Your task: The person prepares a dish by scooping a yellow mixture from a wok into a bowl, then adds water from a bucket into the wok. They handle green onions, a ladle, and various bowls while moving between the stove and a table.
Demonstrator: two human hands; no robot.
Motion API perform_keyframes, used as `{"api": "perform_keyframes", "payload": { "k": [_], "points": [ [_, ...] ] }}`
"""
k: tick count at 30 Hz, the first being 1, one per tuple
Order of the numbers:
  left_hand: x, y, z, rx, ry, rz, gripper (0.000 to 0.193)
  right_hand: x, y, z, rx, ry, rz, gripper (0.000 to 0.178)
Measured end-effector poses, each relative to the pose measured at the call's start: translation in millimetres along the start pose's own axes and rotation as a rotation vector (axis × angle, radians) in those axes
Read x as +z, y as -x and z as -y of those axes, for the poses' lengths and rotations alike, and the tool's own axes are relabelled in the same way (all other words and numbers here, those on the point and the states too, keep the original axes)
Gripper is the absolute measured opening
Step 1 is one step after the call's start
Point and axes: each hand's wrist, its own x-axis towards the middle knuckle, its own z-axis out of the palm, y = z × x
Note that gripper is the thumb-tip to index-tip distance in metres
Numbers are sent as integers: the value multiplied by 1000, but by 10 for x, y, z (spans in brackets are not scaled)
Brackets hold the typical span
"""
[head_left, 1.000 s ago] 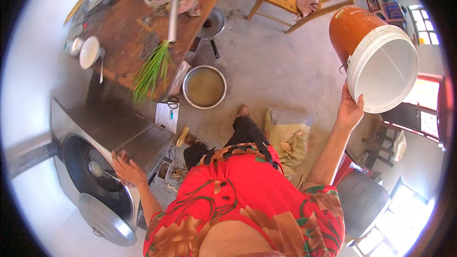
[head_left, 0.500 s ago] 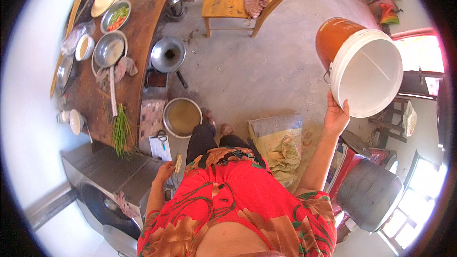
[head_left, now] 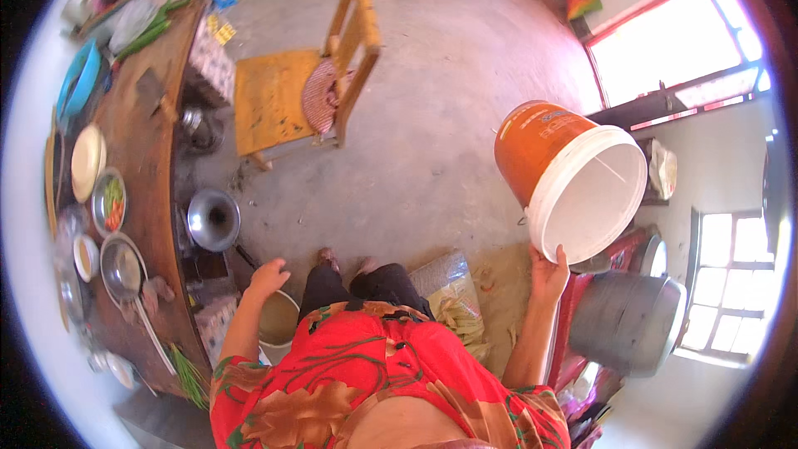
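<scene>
Out to the right I hold up an orange bucket [head_left: 540, 150] with a white rim, tilted so that its mouth faces back toward me. My right hand [head_left: 549, 276] grips the rim at its lower edge, thumb toward the opening. The white inside shows a pale streak and nothing else that I can make out. My left hand [head_left: 268, 278] is held out over a metal basin [head_left: 278, 320] of cloudy liquid, partly hidden by my arm. Its fingers point forward, slightly bent, and I see nothing in them.
A wooden table [head_left: 145, 145] with bowls, a ladle and green stalks runs along the left. Ahead stands a wooden chair [head_left: 278, 100]. A metal funnel-shaped vessel [head_left: 214, 219] sits beside the table. Sacks [head_left: 457, 303] lie by my feet, and a grey barrel [head_left: 628, 323] stands right.
My view has turned to the right and moved forward. The bucket stays in my right hand. My left hand has risen away from the stove side and come forward over the basin.
</scene>
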Motion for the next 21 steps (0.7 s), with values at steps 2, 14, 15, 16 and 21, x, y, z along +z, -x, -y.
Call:
{"api": "perform_keyframes", "payload": {
  "k": [2, 14, 15, 16, 21],
  "points": [
    [-315, -489, -690, 142, 2, -35, 41, 36, -52, 53, -22, 31, -52, 49],
    [-1010, -2053, -4714, 425, 989, 208, 72, 392, -2070, 93, 172, 148, 56, 42],
    [-1039, -2127, -4962, 432, 1060, 217, 79, 450, -2239, 111, 221, 168, 65, 42],
    [-1085, -2245, -5172, 426, 1075, 242, 95, 535, -2398, 130, 251, 175, 95, 42],
    [-1262, -2858, -5851, 406, 1137, 294, 99, 872, -3224, -23, 379, 263, 192, 43]
  ]
}}
